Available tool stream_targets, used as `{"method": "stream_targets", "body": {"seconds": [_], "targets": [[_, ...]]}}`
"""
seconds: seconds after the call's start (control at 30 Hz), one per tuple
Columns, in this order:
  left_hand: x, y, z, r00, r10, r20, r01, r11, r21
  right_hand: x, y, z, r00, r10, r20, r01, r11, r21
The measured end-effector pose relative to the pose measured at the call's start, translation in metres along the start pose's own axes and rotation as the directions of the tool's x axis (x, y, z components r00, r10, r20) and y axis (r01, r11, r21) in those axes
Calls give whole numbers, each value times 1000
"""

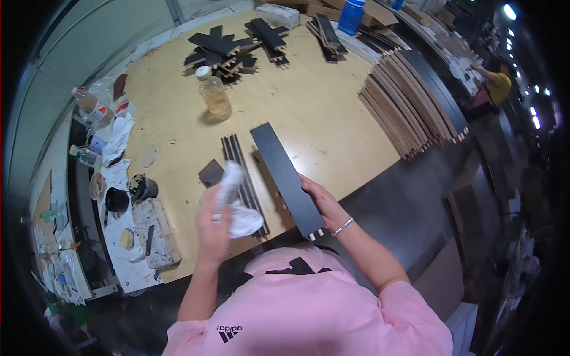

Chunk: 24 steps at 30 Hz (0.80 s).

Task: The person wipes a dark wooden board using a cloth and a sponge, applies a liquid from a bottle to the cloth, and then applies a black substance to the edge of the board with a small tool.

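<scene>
My right hand (pixel 322 200) grips a long black board (pixel 285 175) from its right edge, fingers passing underneath. Pale wooden dowels stick out of the board's near end. A crumpled white cloth (pixel 243 221) is bunched in my left hand (pixel 212 224), slightly blurred, to the left of the board. Between the two hands, several narrow dark strips (pixel 233 150) lie side by side on the tan table (pixel 309 101). A small dark square pad (pixel 210 172) rests just beyond my left hand, partly covered by the cloth.
A clear bottle of yellowish liquid (pixel 215 98) stands mid-table. Dark doweled pieces (pixel 222 50) are heaped at the back; a long row of boards (pixel 409 101) leans at right. Black tubs (pixel 117 200) and a stained white block (pixel 155 234) sit left. Another person (pixel 497 86) works far right.
</scene>
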State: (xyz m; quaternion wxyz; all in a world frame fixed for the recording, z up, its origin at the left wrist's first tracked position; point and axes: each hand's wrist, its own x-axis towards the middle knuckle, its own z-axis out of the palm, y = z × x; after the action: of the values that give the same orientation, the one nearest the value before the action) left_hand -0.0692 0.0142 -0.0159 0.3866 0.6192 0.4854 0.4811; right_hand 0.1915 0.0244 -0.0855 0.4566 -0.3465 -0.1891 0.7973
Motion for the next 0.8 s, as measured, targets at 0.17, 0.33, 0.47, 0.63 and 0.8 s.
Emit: {"method": "stream_targets", "body": {"seconds": [0.17,0.33,0.47,0.63,0.8], "targets": [[-4,17,77,648,401,647,-614,778,134,-25,-11,22,998,-60,-4,58,949,309],[68,-6,86,790,468,396,-600,722,345,-45,-10,13,979,-162,121,124,954,274],[2,28,98,510,529,678,-735,678,23,-52,-36,31,969,-165,-183,196,967,165],[113,-1,91,841,455,292,-529,806,267,-64,-12,22,990,-120,74,108,982,154],[82,-3,91,781,495,380,-614,720,324,-64,-1,18,988,-111,105,81,963,259]]}}
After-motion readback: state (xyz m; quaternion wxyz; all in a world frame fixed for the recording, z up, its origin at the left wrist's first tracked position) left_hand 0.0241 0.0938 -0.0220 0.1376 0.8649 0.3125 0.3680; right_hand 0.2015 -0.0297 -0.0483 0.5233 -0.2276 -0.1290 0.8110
